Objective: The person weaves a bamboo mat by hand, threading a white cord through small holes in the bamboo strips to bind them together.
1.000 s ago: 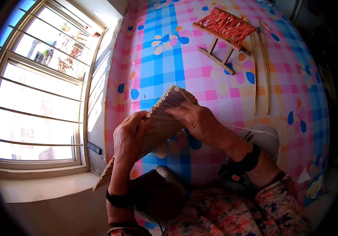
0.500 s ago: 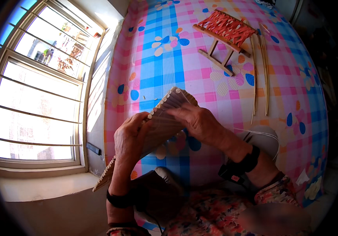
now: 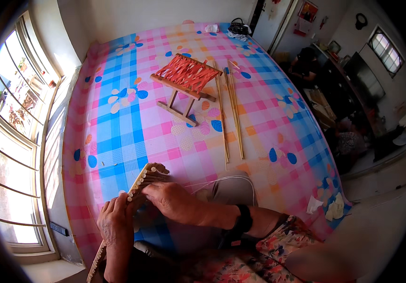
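Note:
A mat of pale, thin stalks laid side by side point(image 3: 158, 175) slants across my lap, its round cut ends lined up along the left edge. My left hand point(image 3: 114, 220) is closed round that edge, fingers on top. On the mat's upper face rests my right hand point(image 3: 172, 200), its fingers curled together near the cut ends; whatever is between the fingertips is hidden. A white thread point(image 3: 222, 178) trails from beside my right hand across my knee and loops back. The mat's lower part passes behind my left forearm.
A small wooden folding stool point(image 3: 186, 75) with red woven strapping lies ahead on the checked, flowered sheet point(image 3: 118, 118). Long thin stalks point(image 3: 235, 113) lie beside it. Crumpled paper point(image 3: 314, 204) is at the right, a barred window point(image 3: 12, 141) at the left. Another person point(image 3: 304, 66) sits beyond the sheet.
The view has swung up and to the right, showing more of the room. My hands and the mat now sit lower left in it. My right fingers have curled in, after lying more extended.

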The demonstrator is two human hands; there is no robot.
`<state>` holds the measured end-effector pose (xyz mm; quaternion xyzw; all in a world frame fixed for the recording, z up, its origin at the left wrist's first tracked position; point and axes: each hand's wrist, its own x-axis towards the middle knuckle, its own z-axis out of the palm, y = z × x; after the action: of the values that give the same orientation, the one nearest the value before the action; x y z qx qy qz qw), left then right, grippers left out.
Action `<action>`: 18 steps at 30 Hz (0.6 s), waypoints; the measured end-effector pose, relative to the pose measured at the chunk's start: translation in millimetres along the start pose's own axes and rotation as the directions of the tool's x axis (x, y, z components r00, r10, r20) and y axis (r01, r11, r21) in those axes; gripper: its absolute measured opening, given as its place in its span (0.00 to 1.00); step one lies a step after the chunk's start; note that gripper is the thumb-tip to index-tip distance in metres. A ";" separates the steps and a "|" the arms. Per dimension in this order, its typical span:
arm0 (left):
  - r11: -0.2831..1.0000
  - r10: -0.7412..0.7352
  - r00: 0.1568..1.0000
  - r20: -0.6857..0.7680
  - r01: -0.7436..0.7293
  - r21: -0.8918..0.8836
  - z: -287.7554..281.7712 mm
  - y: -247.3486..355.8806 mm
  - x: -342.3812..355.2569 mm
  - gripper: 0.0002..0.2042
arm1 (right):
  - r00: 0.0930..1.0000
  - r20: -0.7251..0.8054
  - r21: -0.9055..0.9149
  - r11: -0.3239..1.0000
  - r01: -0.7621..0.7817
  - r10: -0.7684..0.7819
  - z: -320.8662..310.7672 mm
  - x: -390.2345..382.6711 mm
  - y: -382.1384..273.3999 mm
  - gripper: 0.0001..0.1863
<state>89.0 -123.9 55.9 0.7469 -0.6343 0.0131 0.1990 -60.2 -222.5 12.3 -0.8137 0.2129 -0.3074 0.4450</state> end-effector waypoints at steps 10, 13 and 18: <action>0.996 0.088 0.996 0.014 -0.088 0.023 9.6 15.6 -45.4 0.12 | 0.992 -0.057 0.082 0.990 -0.112 0.117 12.1 -61.8 -10.6 0.15; 0.994 0.107 0.994 -0.014 -0.107 0.011 15.3 19.2 -57.3 0.13 | 0.990 -0.103 0.097 0.992 -0.082 0.092 12.7 -75.5 -13.4 0.14; 0.994 0.101 0.994 0.028 -0.102 0.031 17.0 28.9 -64.3 0.13 | 0.988 -0.063 0.080 0.988 -0.133 0.138 3.0 -89.1 -17.5 0.13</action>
<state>45.0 -72.0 30.9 0.7170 -0.6737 0.0238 0.1776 -121.0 -156.4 -1.7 -0.7690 0.2712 -0.3118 0.4876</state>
